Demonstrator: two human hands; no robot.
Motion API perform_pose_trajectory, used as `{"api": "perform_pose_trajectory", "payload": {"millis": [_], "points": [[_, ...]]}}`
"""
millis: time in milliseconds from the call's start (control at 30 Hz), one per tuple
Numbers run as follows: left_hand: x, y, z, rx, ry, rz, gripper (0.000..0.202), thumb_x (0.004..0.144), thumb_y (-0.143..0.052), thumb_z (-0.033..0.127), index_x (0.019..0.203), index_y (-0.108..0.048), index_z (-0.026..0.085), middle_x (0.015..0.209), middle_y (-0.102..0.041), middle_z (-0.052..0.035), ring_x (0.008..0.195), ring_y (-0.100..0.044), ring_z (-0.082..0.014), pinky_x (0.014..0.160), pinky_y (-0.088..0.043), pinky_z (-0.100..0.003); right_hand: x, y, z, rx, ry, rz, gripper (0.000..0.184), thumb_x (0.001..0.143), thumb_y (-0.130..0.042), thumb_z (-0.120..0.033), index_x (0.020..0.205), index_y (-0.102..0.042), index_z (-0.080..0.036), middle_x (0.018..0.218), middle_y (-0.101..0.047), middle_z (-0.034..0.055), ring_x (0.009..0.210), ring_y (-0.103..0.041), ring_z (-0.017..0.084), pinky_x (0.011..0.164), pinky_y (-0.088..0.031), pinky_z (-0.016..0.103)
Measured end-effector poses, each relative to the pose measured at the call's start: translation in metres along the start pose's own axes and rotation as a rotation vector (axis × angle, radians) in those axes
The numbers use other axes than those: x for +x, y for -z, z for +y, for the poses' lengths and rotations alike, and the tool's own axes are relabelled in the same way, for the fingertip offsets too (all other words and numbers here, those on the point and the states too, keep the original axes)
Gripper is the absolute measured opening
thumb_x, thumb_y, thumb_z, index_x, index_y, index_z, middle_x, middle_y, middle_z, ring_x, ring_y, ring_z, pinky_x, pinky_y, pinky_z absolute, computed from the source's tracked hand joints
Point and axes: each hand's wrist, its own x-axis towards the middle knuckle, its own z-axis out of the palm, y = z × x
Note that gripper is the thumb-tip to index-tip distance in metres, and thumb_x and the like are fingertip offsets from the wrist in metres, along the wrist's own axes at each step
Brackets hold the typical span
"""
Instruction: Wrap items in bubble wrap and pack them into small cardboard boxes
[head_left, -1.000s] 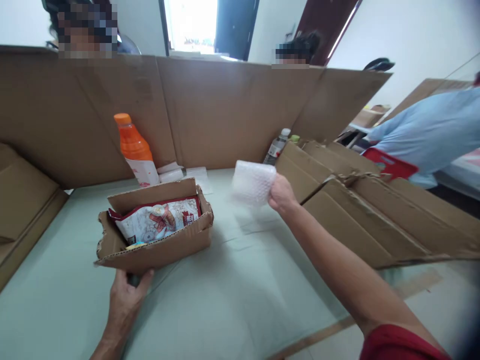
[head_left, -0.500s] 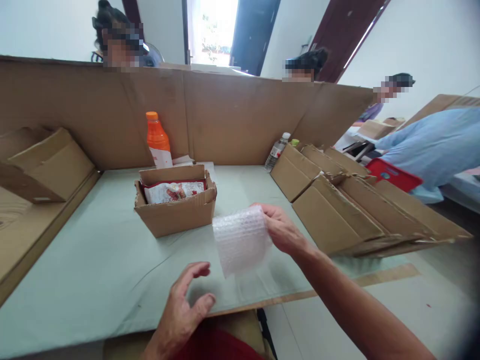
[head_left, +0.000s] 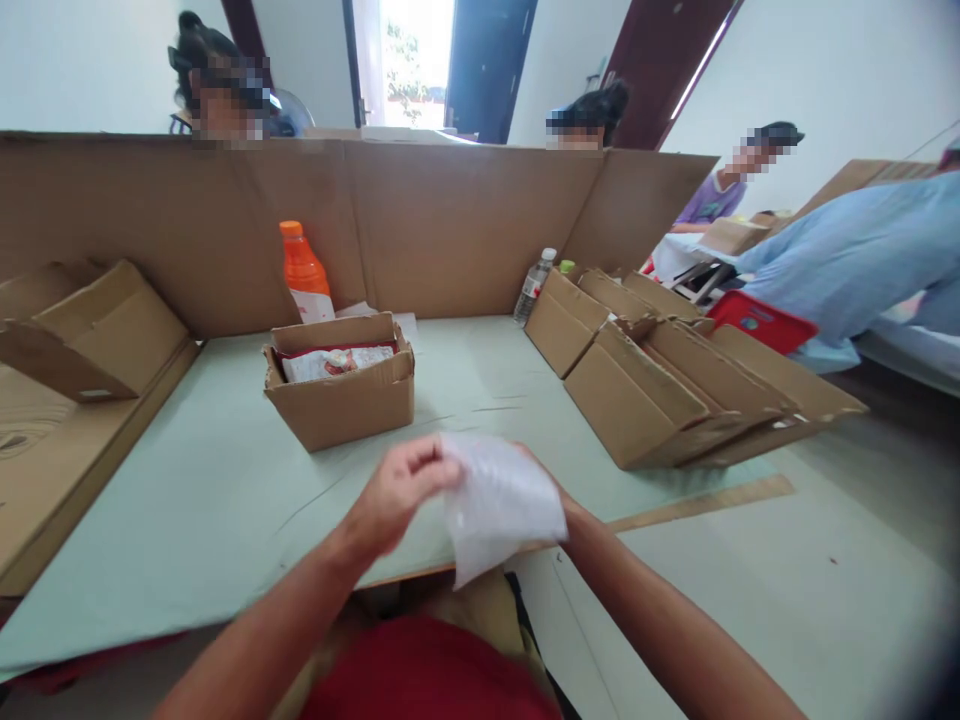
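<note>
A white bubble-wrap sheet hangs in front of me over the near table edge. My left hand pinches its upper left corner, fingers closed. My right hand grips it from behind on the right and is mostly hidden by the sheet. Beyond the hands, a small open cardboard box stands on the pale green table with a red and white snack bag inside.
An orange bottle and a clear water bottle stand against the cardboard wall. Flattened cartons lie stacked at the right, another carton at the left. People sit behind the wall; a person in blue leans at the right.
My right hand brought the bubble wrap back from the far table toward me. My left hand let go of the box and took hold of the sheet's corner.
</note>
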Motion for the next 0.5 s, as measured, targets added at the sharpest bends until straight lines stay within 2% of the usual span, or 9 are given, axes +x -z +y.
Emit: {"api": "perform_pose_trajectory", "payload": {"millis": [100,167,200,267,333,400,500], "points": [[0.057,0.002,-0.009,-0.010,-0.042,0.123,0.054,0.079,-0.066,0.057,0.113,-0.065,0.015,0.121,-0.067,-0.0130,0.104,-0.066,-0.0248,0.083,-0.053,-0.035,0.030,0.006,0.020,-0.065,0.014,0.110,0.038,0.073,-0.065,-0.055,0.066,-0.053,-0.020,0.059,-0.053,-0.0025,0.054,-0.046,0.011,0.050,-0.039,0.024],[0.073,0.007,-0.023,0.067,-0.011,0.216,0.061,0.078,-0.064,0.059,0.120,-0.062,0.015,0.131,-0.062,-0.0167,0.112,-0.065,-0.0286,0.088,-0.053,-0.039,0.050,0.015,0.031,-0.129,0.011,0.177,0.032,0.075,-0.060,-0.050,0.067,-0.053,-0.020,0.057,-0.051,-0.0033,0.053,-0.045,0.011,0.049,-0.037,0.024],[0.072,0.012,-0.031,0.107,0.008,0.243,0.061,0.077,-0.067,0.057,0.120,-0.062,0.014,0.131,-0.063,-0.0173,0.114,-0.064,-0.0296,0.090,-0.052,-0.041,0.057,0.022,0.037,-0.162,0.010,0.205,0.028,0.074,-0.060,-0.047,0.069,-0.055,-0.019,0.056,-0.051,-0.0037,0.053,-0.045,0.012,0.049,-0.037,0.024],[0.051,0.026,-0.045,0.173,0.039,0.275,0.055,0.072,-0.075,0.049,0.114,-0.066,0.014,0.122,-0.068,-0.0162,0.113,-0.064,-0.0301,0.097,-0.050,-0.044,0.063,0.039,0.045,-0.238,0.024,0.265,0.025,0.072,-0.061,-0.040,0.081,-0.062,-0.017,0.058,-0.055,-0.0035,0.055,-0.048,0.013,0.052,-0.040,0.025],[0.014,0.046,-0.057,0.273,0.068,0.352,0.047,0.071,-0.077,0.044,0.107,-0.071,0.015,0.112,-0.072,-0.0135,0.111,-0.064,-0.0295,0.103,-0.046,-0.046,0.060,0.059,0.049,-0.321,0.061,0.334,0.030,0.071,-0.064,-0.034,0.096,-0.066,-0.018,0.069,-0.064,-0.0008,0.063,-0.054,0.016,0.062,-0.046,0.028],[-0.025,0.071,-0.068,0.467,0.080,0.536,0.040,0.075,-0.072,0.048,0.102,-0.073,0.017,0.108,-0.074,-0.0109,0.106,-0.066,-0.0274,0.103,-0.048,-0.045,0.053,0.074,0.047,-0.389,0.103,0.395,0.031,0.071,-0.066,-0.030,0.100,-0.069,-0.020,0.086,-0.070,0.0036,0.075,-0.059,0.019,0.075,-0.049,0.033],[-0.065,0.110,-0.078,0.535,0.096,0.856,0.043,0.077,-0.070,0.050,0.103,-0.070,0.016,0.103,-0.074,-0.0107,0.100,-0.068,-0.0271,0.099,-0.051,-0.046,0.051,0.079,0.038,-0.517,0.178,0.377,0.025,0.076,-0.066,-0.030,0.099,-0.071,-0.022,0.103,-0.071,0.0077,0.087,-0.062,0.023,0.086,-0.050,0.040]]}}
